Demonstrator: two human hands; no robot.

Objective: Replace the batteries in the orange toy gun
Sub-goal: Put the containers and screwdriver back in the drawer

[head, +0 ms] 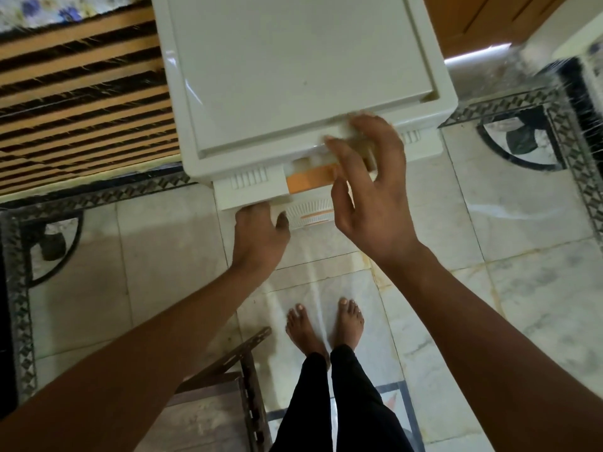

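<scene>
Marble floor (489, 223) with dark patterned borders runs under a cream plastic cabinet (293, 76), seen from above, and the person's bare feet (326, 327) stand just before it. A striped mat (81, 109) lies to the cabinet's left, and a rusty metal frame (235, 363) stands near the feet.

The top drawer (248, 190) juts a little beyond the cabinet's lid, and an orange panel (310, 182) shows on its front. The left hand (257, 233) grips the drawer's lower front edge. Its fingers curl under out of sight and only the thumb shows. The right hand (372, 190) hovers over the drawer's middle with its fingers spread wide and holding nothing. It is blurred, so I cannot tell whether it touches the plastic.

No toy gun shows anywhere, and no batteries either. If they are in the drawer, its contents are hidden by the lid and the right hand.

Judging by this, the task has hardly begun. The person seems to be at the fetching stage, working the drawer. Finding the gun, opening its battery cover, swapping the cells and closing it all appear left to do.
</scene>
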